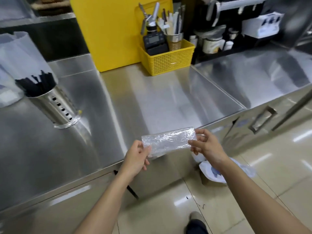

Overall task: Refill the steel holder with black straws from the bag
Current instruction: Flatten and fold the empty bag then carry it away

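Note:
A perforated steel holder (57, 105) stands on the steel counter (152, 98) at the left, with black straws (39, 82) packed in its top. A clear plastic sleeve (22, 54) rises above those straws. Over the counter's front edge I hold a folded, crumpled clear plastic bag (167, 141) flat between both hands. My left hand (136, 159) pinches its left end and my right hand (205, 144) pinches its right end. No straws show inside the bag.
A yellow basket (168, 63) with a steel cup of wrapped straws, a timer and tools stands at the back, before a yellow board (109, 31). A lined bin (219, 171) sits on the floor under my right arm. Cabinet drawers run to the right.

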{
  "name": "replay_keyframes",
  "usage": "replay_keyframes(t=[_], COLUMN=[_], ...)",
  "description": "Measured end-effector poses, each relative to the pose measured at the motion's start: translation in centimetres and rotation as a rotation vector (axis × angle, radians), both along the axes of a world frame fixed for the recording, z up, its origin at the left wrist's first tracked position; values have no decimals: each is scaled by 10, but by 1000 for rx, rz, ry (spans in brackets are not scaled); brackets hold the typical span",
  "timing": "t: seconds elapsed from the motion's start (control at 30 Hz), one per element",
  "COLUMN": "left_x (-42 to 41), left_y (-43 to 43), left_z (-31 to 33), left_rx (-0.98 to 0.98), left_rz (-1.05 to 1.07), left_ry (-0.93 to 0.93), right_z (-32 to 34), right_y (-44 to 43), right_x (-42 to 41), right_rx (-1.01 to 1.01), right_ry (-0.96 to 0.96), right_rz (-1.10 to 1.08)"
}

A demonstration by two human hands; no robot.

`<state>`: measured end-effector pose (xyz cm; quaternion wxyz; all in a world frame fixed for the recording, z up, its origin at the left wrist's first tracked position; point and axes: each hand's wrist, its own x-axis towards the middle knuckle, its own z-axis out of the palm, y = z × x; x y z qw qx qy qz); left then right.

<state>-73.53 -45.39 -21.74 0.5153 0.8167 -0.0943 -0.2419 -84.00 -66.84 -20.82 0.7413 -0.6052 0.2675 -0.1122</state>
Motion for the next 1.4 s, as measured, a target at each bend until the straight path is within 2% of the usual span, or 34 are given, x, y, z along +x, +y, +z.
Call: replay_keyframes(t=[0.17,0.43,0.7,0.87,1.0,1.1,1.13,1.23,1.3,1.4], left_x=[-30,-90,-124,-120,-111,-107,-105,-97,-91,-84], left_y=[-83,-234,-310,-345,-374,-389,-393,-401,-407,-426], left_z=[-7,-62,-113,-175,-257,-329,-357,-437,-477,-516], left_rx=[-30,-25,8,98,136,205,251,504,682,763], left_rz=[-74,-160,-55,-128,-154,-277,-357,-685,-877,-1081], left_ry=[16,200,285,246,257,247,188,-233,-435,-602], right_z=[-8,-46,-104,-172,-266,-348,-374,-448,-494,-549], right_y=[-71,-220,-283,-310,-331,-342,-345,-349,-353,-357], right_x=[-49,-123,-162,-153,-137,-131,-129,-123,-118,-105], right_rx=[-53,-170,-148,-173,-226,-316,-330,-384,-522,-800], right_ry=[53,236,393,480,609,706,725,764,773,818], right_rz=[-76,-151,-206,-241,-245,-162,-136,-33,69,270])
